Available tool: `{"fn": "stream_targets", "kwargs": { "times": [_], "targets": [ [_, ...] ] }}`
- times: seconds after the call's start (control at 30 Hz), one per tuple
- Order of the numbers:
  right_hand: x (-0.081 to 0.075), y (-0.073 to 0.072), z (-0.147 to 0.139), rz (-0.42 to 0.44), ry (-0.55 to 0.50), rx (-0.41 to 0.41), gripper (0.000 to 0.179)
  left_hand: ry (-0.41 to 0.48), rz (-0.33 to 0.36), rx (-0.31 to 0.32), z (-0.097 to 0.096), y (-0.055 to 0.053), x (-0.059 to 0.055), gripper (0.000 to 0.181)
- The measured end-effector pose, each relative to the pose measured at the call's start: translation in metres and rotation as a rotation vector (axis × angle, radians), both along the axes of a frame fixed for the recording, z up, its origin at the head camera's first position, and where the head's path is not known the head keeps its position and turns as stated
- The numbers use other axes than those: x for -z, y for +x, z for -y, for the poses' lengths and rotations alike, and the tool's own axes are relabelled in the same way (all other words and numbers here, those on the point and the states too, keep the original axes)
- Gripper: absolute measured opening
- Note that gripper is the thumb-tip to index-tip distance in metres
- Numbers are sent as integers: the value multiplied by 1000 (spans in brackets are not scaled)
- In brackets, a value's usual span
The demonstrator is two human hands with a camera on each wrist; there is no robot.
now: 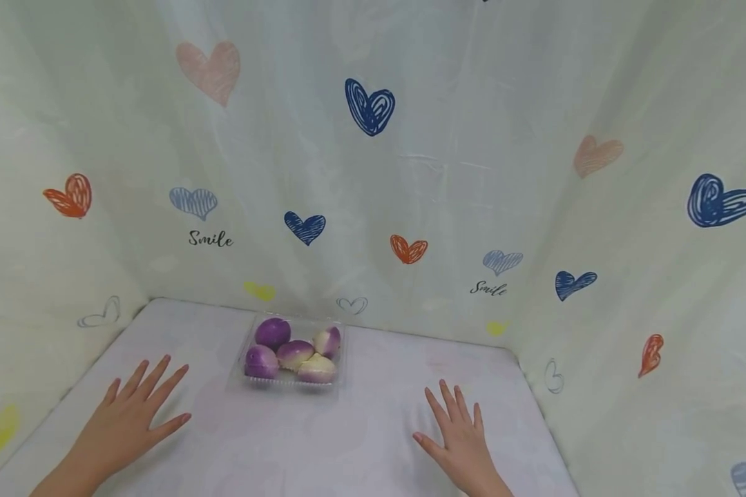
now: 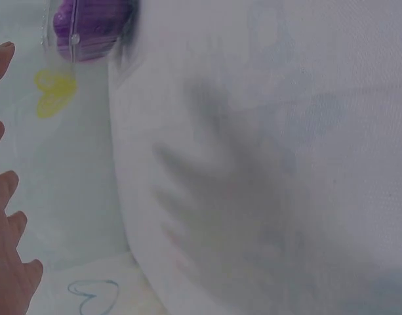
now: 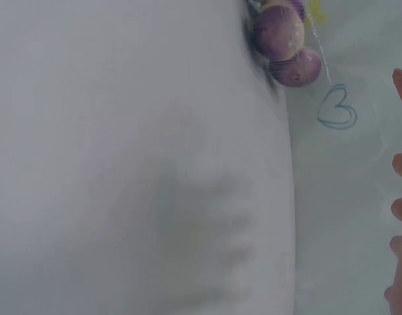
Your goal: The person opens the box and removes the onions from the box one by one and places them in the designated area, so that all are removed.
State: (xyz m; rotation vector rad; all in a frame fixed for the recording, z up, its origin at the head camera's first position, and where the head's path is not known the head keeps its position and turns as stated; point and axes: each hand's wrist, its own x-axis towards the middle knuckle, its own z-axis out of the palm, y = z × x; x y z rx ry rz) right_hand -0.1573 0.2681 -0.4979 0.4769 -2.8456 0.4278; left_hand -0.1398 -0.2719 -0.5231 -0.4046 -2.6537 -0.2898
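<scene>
A clear plastic box [image 1: 342, 369] stands toward the back of the table, left of the middle in the head view. Inside it lie several purple-and-white turnips [image 1: 295, 355], one of them almost wholly purple. To the left and nearer, my left hand [image 1: 126, 422] spreads its fingers, palm down, holding nothing. My right hand [image 1: 463, 442] is likewise spread and holds nothing, off to the right of the box. Both wrist views show a hand's shadow on the table. Purple turnips [image 3: 279, 33] also show at the top of the right wrist view.
The pale tabletop [image 1: 373, 428] is bounded on three sides by a hanging white curtain [image 1: 435, 207] printed with hearts and the word "Smile". The curtain comes down right at the back and side edges of the table.
</scene>
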Motion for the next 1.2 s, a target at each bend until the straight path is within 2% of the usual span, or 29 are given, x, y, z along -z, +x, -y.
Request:
{"fn": "stream_targets", "kwargs": {
  "times": [0.13, 0.4, 0.53, 0.7, 1.0, 1.2],
  "targets": [
    [-2, -4, 11, 25, -78, -14, 75, 66, 18, 1, -6, -2, -5, 93],
    [-1, -9, 35, 85, -289, -60, 76, 294, 107, 17, -21, -7, -10, 93],
    [3, -12, 48, 127, -394, -84, 76, 387, 136, 40, -29, -10, -8, 91],
    [8, -15, 63, 200, -523, -98, 75, 449, 145, 55, -40, -12, -6, 83],
    [14, -23, 89, 237, -669, -143, 72, 558, 269, 12, -57, -17, -6, 76],
    [18, -29, 105, 274, -739, -178, 69, 685, 320, 17, -68, -24, -1, 70]
  ]
}}
